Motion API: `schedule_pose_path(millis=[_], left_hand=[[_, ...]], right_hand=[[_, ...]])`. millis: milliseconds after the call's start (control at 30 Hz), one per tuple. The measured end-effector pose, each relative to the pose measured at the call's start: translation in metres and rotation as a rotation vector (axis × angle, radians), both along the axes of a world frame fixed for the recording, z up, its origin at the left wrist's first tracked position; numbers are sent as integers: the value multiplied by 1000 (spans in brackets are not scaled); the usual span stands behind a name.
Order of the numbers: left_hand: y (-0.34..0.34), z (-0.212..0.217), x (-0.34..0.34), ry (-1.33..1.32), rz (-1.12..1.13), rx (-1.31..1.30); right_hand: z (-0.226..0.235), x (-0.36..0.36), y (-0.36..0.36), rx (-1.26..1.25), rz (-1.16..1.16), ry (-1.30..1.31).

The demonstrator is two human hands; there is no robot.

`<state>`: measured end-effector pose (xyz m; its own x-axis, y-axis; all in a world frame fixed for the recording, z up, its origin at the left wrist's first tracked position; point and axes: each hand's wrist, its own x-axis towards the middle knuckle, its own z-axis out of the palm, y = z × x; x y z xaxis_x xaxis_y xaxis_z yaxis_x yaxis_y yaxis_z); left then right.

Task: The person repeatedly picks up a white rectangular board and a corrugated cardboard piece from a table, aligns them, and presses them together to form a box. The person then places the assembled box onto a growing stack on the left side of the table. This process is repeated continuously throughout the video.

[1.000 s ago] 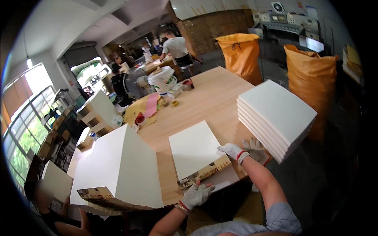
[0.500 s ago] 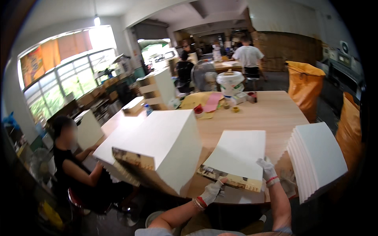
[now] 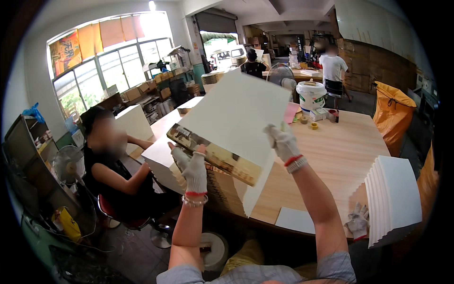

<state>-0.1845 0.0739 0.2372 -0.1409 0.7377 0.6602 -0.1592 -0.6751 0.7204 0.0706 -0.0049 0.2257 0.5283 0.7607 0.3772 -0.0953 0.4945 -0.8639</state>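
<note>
Hands lift a large white board above the worktop. The left hand grips its printed lower edge and the right hand holds the right side, both closed on it. I think it should stay level over the white stack below. Another white stack stands at right; orange sacks behind; a white bucket far across.
</note>
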Motion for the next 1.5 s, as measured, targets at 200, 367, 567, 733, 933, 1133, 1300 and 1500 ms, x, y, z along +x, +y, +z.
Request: schedule_pose_path(millis=[200, 367, 567, 733, 933, 1133, 1300, 1500], left_hand=[[94, -59, -39, 586, 278, -210], [93, -58, -37, 462, 262, -315], [62, -46, -19, 599, 501, -71], [41, -32, -35, 273, 433, 14], [-141, -60, 107, 427, -524, 963], [-350, -75, 282, 513, -2172, -887], [-409, -117, 344, 507, -2328, -1687], [-413, -149, 387, 391, -2624, -1865]], right_hand=[[20, -26, 36, -647, -95, -459], [21, -31, 47, -802, -227, -692], [-35, 7, 16, -456, -89, -315], [-85, -2, -117, -325, 121, -191], [-87, -13, -335, -972, -938, -906], [-134, -16, -433, -1287, -1450, -1038], [-142, -14, -433, -1067, -1447, -724], [-159, -5, -445, -1060, -1271, -783]])
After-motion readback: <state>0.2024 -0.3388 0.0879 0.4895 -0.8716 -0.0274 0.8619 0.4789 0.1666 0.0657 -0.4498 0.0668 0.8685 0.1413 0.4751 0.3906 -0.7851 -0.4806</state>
